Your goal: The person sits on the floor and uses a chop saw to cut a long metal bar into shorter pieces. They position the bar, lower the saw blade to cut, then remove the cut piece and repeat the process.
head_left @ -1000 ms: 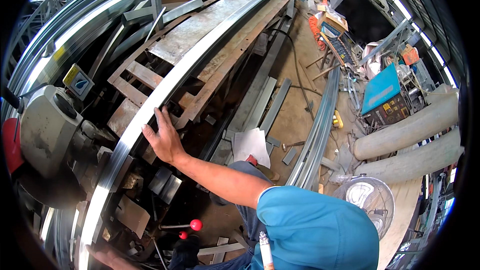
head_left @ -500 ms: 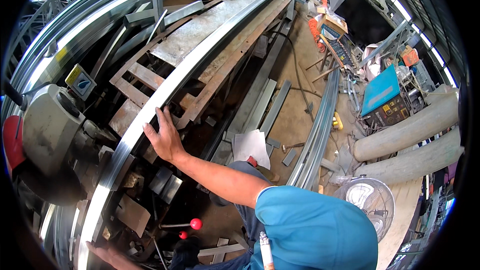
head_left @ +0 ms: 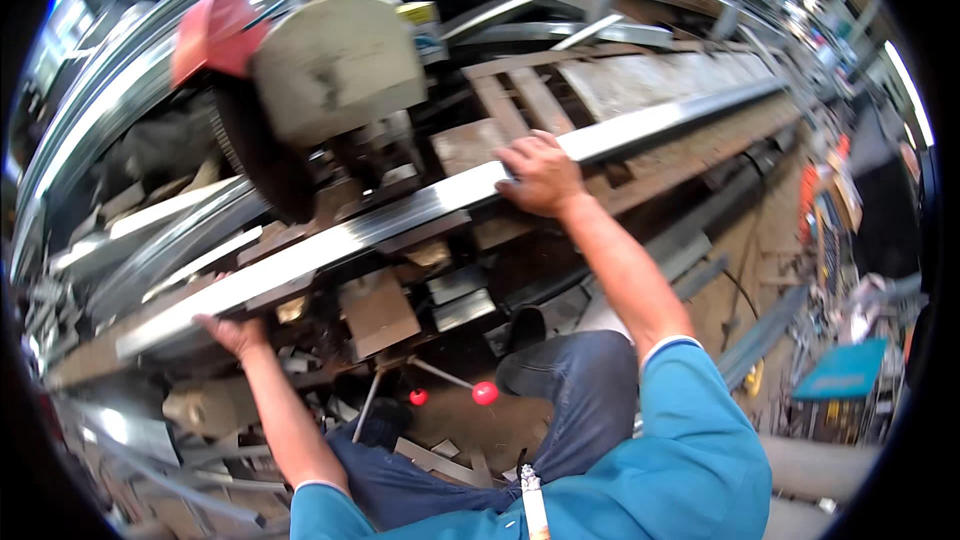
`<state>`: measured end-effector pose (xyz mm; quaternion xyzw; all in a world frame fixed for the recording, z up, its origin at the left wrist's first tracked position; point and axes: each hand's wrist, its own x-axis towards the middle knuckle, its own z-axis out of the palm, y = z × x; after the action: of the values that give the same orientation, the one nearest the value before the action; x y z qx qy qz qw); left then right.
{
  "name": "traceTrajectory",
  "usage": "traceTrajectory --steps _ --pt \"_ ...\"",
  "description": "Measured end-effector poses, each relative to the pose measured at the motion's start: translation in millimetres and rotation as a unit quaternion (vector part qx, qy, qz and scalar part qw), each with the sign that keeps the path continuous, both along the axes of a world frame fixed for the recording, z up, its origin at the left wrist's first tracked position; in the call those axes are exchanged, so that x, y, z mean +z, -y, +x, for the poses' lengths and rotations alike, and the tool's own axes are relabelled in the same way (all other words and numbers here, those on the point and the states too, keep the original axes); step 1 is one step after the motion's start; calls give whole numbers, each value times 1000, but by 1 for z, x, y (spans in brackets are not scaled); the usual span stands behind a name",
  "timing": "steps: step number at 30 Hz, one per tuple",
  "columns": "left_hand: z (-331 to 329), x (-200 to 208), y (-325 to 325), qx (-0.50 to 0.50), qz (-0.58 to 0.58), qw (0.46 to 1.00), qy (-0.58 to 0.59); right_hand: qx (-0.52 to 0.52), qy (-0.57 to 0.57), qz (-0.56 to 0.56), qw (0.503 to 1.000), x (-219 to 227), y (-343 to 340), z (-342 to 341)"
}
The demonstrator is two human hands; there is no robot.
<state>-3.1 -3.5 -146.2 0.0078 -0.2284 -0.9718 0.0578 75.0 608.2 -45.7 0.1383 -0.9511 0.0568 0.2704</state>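
Observation:
A long, shiny metal bar (head_left: 370,225) runs from the lower left to the upper right across a workbench. Wrapped over its upper face near the middle is my right hand (head_left: 541,176), fingers curled round the far edge. My left hand (head_left: 238,334) grips the bar close to its left end, thumb on the near side; its other fingers are mostly hidden beneath or behind the metal. Just beyond the bar, between my hands, stands a cut-off saw with a pale housing (head_left: 340,55), a red guard (head_left: 215,35) and a dark toothed blade (head_left: 255,155).
Two levers with red ball knobs (head_left: 485,393) stick out toward my knees, below a brown plate (head_left: 379,313). A rusty steel frame (head_left: 690,155) supports the bar's far part. Metal offcuts lie around. A blue-topped machine (head_left: 840,368) stands at the right.
The view has swung left, bringing the saw toward the middle and both arms fully in. My right hand's spread fingers have closed over the bar; my left now grips near its end.

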Motion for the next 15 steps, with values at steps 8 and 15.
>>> traceTrajectory --steps 8,15 --pt "-8 -13 3 102 -31 991 81 34 0 49 998 3 4 -4" --pt "-5 -6 -26 134 -74 985 86 42 40 66 996 3 -4 -7"
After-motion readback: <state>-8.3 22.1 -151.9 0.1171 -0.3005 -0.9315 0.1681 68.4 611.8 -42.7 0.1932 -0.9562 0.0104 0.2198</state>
